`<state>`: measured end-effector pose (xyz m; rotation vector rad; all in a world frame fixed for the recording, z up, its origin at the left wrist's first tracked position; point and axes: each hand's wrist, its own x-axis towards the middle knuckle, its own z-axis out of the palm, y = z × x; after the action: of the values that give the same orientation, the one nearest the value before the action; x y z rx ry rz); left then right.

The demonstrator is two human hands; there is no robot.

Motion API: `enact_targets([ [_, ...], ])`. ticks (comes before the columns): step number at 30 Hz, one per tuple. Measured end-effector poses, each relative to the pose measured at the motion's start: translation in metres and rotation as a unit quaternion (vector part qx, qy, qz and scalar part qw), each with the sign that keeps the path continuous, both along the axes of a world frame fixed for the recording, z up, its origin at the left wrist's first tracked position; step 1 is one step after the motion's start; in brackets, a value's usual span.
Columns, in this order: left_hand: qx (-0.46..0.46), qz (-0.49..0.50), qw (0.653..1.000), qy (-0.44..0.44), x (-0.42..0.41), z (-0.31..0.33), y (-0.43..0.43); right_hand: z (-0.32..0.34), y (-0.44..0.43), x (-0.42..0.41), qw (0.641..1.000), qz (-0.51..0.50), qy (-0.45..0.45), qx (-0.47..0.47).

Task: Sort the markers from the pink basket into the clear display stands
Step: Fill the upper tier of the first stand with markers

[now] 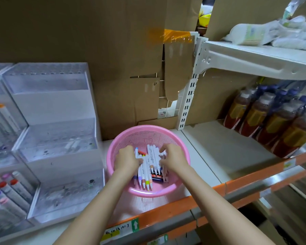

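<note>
I have both hands down in the pink basket (pixel 113 156), which sits on the white shelf (pixel 219 156) close to its orange front edge, and the markers (pixel 149 167) lie in a loose bundle at the basket's bottom, on top of a dark packet (pixel 157 177). My left hand (pixel 126 159) covers the bundle's left side with its fingers bent down and hidden under the back of the hand, so I cannot tell whether it grips any marker. My right hand (pixel 173 159) has bent fingers (pixel 163 150) touching the bundle's right side, and again I cannot tell if it pinches one or only rests on it. The clear display stand (pixel 57 138) stands just left of the basket, its 3 steps bare of markers as far as I can see; a second stand (pixel 9 188) further left of the basket already holds some. My worry is the grab itself: scooping too many smooth barrels at once could let 1 slip out on the way left, and it could roll off the front edge. Pulling hard could also drag the light basket toward that edge. The stand's holes look narrow, so a tilted marker may jam or miss.
</note>
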<state>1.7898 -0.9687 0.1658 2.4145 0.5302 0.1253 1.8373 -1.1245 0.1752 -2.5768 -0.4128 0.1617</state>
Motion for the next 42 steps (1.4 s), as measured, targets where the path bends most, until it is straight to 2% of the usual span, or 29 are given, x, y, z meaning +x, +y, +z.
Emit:
enact_targets([
  [5,0.001,0.017,1.000,-0.025,0.002,-0.001,0.001,0.000,0.003,-0.003,1.000,-0.013,-0.009,-0.016],
  [9,-0.003,0.025,1.000,-0.009,0.003,0.000,0.004,0.001,0.004,-0.002,1.000,-0.023,0.004,-0.020],
  [14,0.006,0.004,1.000,-0.015,0.001,0.001,0.001,0.003,0.002,-0.002,1.000,-0.009,0.006,-0.013],
  [19,-0.003,0.009,0.995,-0.103,0.001,0.008,0.002,0.006,0.003,0.000,0.999,0.009,-0.012,0.041],
  [22,-0.025,-0.028,0.986,-0.160,-0.003,0.018,-0.002,0.009,0.002,0.001,0.997,0.013,-0.028,0.069],
  [28,-0.073,-0.056,0.971,-0.222,-0.016,0.038,-0.004,0.023,0.002,-0.009,0.987,0.024,-0.050,0.148],
  [32,-0.061,-0.080,0.960,-0.260,-0.026,0.063,-0.001,0.044,0.013,-0.021,0.977,0.052,-0.067,0.197],
  [35,-0.019,-0.084,0.953,-0.291,-0.037,0.087,0.006,0.064,0.028,-0.030,0.959,0.089,-0.090,0.254],
  [42,0.032,-0.048,0.939,-0.339,-0.078,0.133,0.056,0.104,0.080,-0.051,0.927,0.167,-0.124,0.313],
])
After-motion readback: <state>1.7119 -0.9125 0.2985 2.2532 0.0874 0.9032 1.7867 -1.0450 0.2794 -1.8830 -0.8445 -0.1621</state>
